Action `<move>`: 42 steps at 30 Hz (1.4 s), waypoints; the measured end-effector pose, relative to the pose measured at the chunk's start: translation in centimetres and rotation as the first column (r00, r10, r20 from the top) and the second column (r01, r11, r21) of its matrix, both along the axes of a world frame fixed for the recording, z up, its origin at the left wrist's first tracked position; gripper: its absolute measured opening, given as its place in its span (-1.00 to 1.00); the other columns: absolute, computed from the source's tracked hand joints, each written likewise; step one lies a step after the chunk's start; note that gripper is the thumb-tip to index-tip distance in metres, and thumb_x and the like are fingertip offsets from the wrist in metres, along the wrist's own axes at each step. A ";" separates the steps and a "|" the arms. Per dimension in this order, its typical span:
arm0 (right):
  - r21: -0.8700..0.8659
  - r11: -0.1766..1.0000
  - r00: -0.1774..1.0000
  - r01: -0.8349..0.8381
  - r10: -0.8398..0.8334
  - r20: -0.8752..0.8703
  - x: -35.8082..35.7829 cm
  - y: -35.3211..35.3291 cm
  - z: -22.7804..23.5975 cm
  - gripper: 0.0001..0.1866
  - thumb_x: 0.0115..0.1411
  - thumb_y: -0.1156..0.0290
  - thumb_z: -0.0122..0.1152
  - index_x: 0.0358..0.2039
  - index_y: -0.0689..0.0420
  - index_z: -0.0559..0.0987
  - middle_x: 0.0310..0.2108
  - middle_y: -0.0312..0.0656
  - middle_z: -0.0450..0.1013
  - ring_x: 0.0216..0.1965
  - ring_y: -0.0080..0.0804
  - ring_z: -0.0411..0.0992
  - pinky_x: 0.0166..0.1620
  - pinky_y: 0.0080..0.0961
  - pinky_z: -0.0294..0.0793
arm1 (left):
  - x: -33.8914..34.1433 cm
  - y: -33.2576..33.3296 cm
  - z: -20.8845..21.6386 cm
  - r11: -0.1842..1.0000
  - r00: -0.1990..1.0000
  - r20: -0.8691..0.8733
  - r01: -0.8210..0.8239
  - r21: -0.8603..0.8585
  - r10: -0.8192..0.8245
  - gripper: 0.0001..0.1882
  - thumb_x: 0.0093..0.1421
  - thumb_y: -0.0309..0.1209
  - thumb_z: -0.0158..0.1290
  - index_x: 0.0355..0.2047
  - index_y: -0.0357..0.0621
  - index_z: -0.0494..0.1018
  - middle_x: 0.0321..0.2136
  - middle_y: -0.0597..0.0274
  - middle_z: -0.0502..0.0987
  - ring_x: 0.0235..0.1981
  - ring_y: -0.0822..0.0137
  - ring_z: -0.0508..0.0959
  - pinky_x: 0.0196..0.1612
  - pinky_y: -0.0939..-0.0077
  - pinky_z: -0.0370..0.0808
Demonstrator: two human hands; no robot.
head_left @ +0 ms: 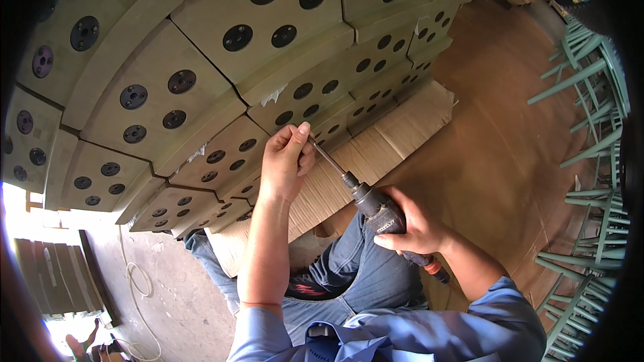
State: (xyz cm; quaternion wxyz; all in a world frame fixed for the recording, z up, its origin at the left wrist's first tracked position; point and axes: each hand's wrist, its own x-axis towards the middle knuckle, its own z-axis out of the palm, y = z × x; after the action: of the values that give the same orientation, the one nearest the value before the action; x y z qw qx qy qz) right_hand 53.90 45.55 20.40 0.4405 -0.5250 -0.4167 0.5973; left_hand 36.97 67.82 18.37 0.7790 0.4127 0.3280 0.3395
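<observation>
"As we go left to right, what lies first?"
"Ahead-left of the left hand point(285, 162), pale panels point(202, 104) bearing dark discs point(133, 96). That hand is curled closed about the tip of the long bit point(327, 156); anything else pinched there cannot be told."
"And then?"
"The right hand point(417, 225), wrapped around the power driver point(384, 217). Step, as judged: guiding the bit. Next move calls for steady alignment."

Power tool point(384, 216): black, with red-orange rear collar point(436, 269). Panels point(275, 15): olive-beige, patterned with black discs point(237, 38). Cardboard point(401, 135): tan, lined. Furniture point(570, 82): pale green. Shirt point(449, 332): light blue. Jeans point(369, 265): blue. Shoe point(307, 288): black, red-streaked.
</observation>
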 end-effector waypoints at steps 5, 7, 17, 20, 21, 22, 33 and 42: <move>0.435 0.900 0.959 -0.020 -0.106 0.263 0.4 0.5 -3.3 -0.27 0.11 0.29 0.45 0.21 0.24 0.30 -0.29 -0.23 0.44 -0.53 -0.59 0.46 -0.48 -0.54 0.51 | 0.6 1.6 1.7 0.986 0.981 -0.142 0.144 0.090 -0.130 -0.69 0.37 -0.26 0.19 -0.41 -0.19 0.43 -0.64 0.53 0.22 -0.68 0.66 0.09 -0.66 0.68 -0.02; 0.287 0.958 0.988 0.026 -0.068 0.139 0.4 0.6 -2.0 -0.28 0.13 0.30 0.43 0.21 0.23 0.27 -0.29 -0.23 0.43 -0.55 -0.60 0.45 -0.50 -0.56 0.50 | 1.1 2.0 1.8 0.984 0.982 -0.114 0.162 0.075 -0.153 -0.69 0.38 -0.25 0.18 -0.38 -0.22 0.44 -0.63 0.52 0.23 -0.67 0.66 0.11 -0.65 0.69 -0.01; -0.061 0.991 0.966 0.122 -0.133 -0.222 -0.7 2.0 2.5 -0.43 0.21 0.36 0.35 0.12 0.19 0.26 -0.39 -0.24 0.41 -0.62 -0.56 0.42 -0.54 -0.54 0.51 | 4.4 1.4 1.7 0.998 1.000 0.008 0.026 -0.066 -0.025 -0.67 0.46 -0.19 0.04 -0.19 -0.27 0.49 -0.58 0.50 0.23 -0.61 0.61 0.18 -0.62 0.71 0.08; -0.070 0.989 0.967 0.126 -0.139 -0.214 -0.6 2.3 2.6 -0.43 0.21 0.36 0.35 0.11 0.20 0.26 -0.40 -0.23 0.41 -0.62 -0.56 0.42 -0.55 -0.53 0.51 | 4.6 1.6 1.4 0.997 1.000 0.012 0.030 -0.075 -0.029 -0.67 0.46 -0.18 0.04 -0.19 -0.26 0.49 -0.58 0.50 0.22 -0.61 0.61 0.17 -0.62 0.70 0.07; -0.066 0.990 0.968 0.127 -0.138 -0.208 -0.6 2.3 2.6 -0.44 0.21 0.36 0.35 0.11 0.20 0.26 -0.40 -0.23 0.41 -0.61 -0.56 0.42 -0.55 -0.53 0.51 | 4.7 1.6 1.4 0.997 1.000 0.012 0.013 -0.081 -0.012 -0.66 0.46 -0.18 0.04 -0.20 -0.26 0.49 -0.59 0.51 0.21 -0.62 0.62 0.16 -0.63 0.70 0.05; -0.063 0.989 0.969 0.132 -0.142 -0.201 -0.6 2.4 2.6 -0.44 0.21 0.36 0.35 0.11 0.20 0.26 -0.41 -0.24 0.41 -0.62 -0.56 0.42 -0.56 -0.53 0.50 | 4.9 1.6 1.5 0.996 1.000 0.012 -0.004 -0.088 0.005 -0.66 0.46 -0.18 0.04 -0.21 -0.27 0.50 -0.61 0.52 0.20 -0.64 0.63 0.14 -0.63 0.69 0.03; -0.065 0.988 0.987 0.141 -0.146 -0.074 0.0 2.8 3.8 -0.49 0.25 0.35 0.34 0.10 0.13 0.29 -0.43 -0.28 0.39 -0.62 -0.58 0.40 -0.58 -0.53 0.49 | 4.6 0.4 1.2 0.987 0.995 0.084 -0.043 -0.155 0.056 -0.65 0.47 -0.15 0.01 -0.13 -0.27 0.47 -0.55 0.48 0.24 -0.61 0.60 0.19 -0.62 0.70 0.07; -0.115 0.983 0.984 0.145 -0.155 -0.085 -0.2 4.3 4.1 -0.50 0.25 0.37 0.35 0.09 0.13 0.30 -0.44 -0.30 0.39 -0.63 -0.59 0.40 -0.61 -0.54 0.47 | 2.0 -1.6 -1.5 0.952 0.988 0.064 -0.119 -0.282 0.142 -0.78 0.46 -0.37 -0.09 -0.13 -0.29 0.46 -0.52 0.41 0.27 -0.60 0.56 0.20 -0.63 0.67 0.07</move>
State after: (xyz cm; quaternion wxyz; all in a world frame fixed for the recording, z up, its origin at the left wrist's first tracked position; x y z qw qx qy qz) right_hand 53.73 49.90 24.50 0.4743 -0.5494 -0.3218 0.6079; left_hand 38.96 66.23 16.85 0.8179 0.2625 0.3662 0.3578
